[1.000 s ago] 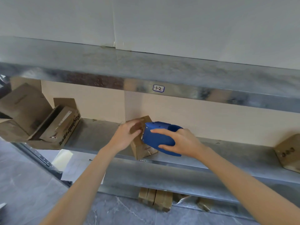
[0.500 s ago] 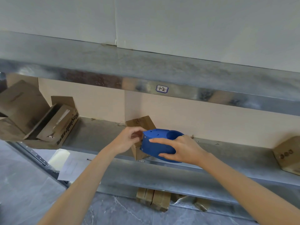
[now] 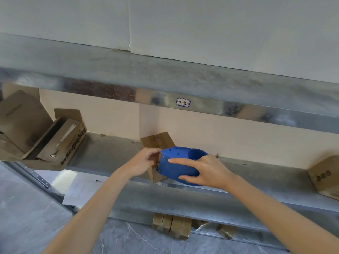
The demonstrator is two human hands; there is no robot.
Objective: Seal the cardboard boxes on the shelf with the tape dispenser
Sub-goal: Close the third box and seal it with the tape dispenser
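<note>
A small brown cardboard box (image 3: pixel 156 142) stands on the middle metal shelf (image 3: pixel 106 153), near its front edge. My right hand (image 3: pixel 205 171) grips a blue tape dispenser (image 3: pixel 179 162) and holds its toothed front edge against the box's right side. My left hand (image 3: pixel 145 162) is curled at the box's near face, right beside the dispenser's blade. Whether it pinches the tape end or the box edge I cannot tell. Hands and dispenser hide the box's lower half.
An open, flapped cardboard box (image 3: pixel 60 142) lies tilted at the shelf's left end, and another brown box (image 3: pixel 324 176) sits at the right end. The upper shelf (image 3: pixel 183 85) overhangs with a label. Flat cardboard (image 3: pixel 172 226) lies under the lowest shelf, papers (image 3: pixel 80 191) to the left.
The dispenser and both hands have shifted slightly lower on the small box. The camera has tilted a little.
</note>
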